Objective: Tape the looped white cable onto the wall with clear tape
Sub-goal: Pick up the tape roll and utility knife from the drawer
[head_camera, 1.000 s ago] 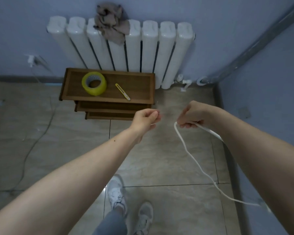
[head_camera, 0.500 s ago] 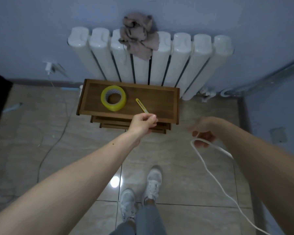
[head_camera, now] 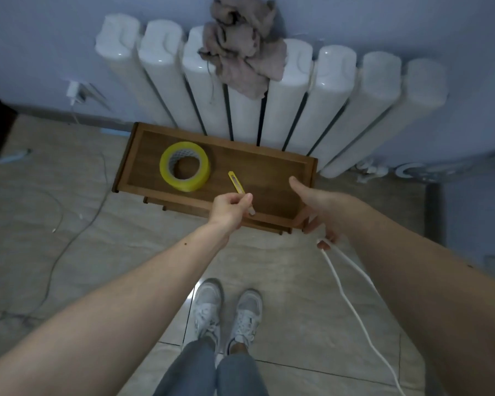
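Observation:
A white cable (head_camera: 352,308) hangs in a loop from the lower fingers of my right hand (head_camera: 317,205); its thumb and other fingers are spread over the right end of a wooden shelf (head_camera: 269,172). The cable trails down to the floor on the right. On the shelf lie a roll of yellowish clear tape (head_camera: 189,185) and a yellow utility knife (head_camera: 235,181). My left hand (head_camera: 227,208) is pinched around the knife's middle, and the knife lies flat. The blue wall (head_camera: 40,38) is behind.
A white radiator (head_camera: 340,110) stands behind the shelf with a crumpled cloth (head_camera: 240,52) on top. A grey cord (head_camera: 77,227) runs across the tiled floor from a plug (head_camera: 73,90) at the left. My shoes (head_camera: 226,312) are just before the shelf.
I have stepped closer to the shelf. My left hand moved forward onto the knife. My right hand opened its thumb and upper fingers and moved over the shelf, still carrying the cable.

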